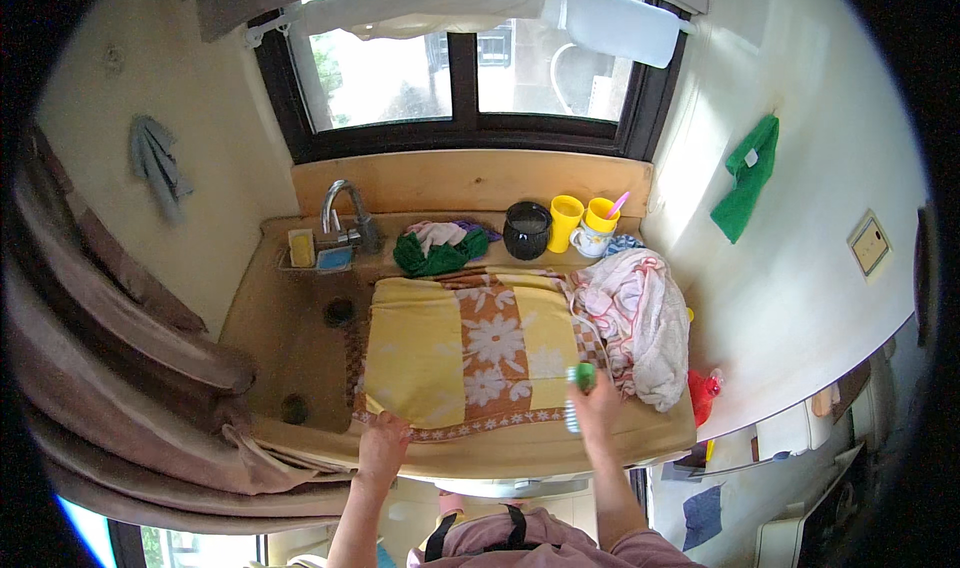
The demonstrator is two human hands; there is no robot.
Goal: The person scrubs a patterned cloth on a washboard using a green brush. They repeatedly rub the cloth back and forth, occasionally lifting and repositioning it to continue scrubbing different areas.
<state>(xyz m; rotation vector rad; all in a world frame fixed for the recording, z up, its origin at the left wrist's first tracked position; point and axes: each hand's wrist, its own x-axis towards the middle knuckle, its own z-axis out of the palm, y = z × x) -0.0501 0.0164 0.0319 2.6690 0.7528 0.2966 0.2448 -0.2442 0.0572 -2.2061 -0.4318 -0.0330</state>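
A yellow and brown towel (pixel 495 335) with white flowers is spread over the right part of the sink counter (pixel 510 455). My left hand (pixel 384 442) grips its near left corner at the counter's front edge. A scrub brush with a green back (pixel 585 375) and pale striped bristles is held in my right hand (pixel 598 404). The brush is at the towel's near right side, bristles turned left; I cannot tell whether they touch the fabric. Right of the towel lies a crumpled white and pink towel (pixel 637 328).
Behind stand a chrome faucet (pixel 345 208), green and pale cloths (pixel 440 253), a black jar (pixel 526 230), a yellow cup (pixel 565 223) and a floral mug (pixel 594 239). A soap dish (pixel 315 260) sits by the basin (pixel 300 358). A brown curtain (pixel 127 388) hangs at left.
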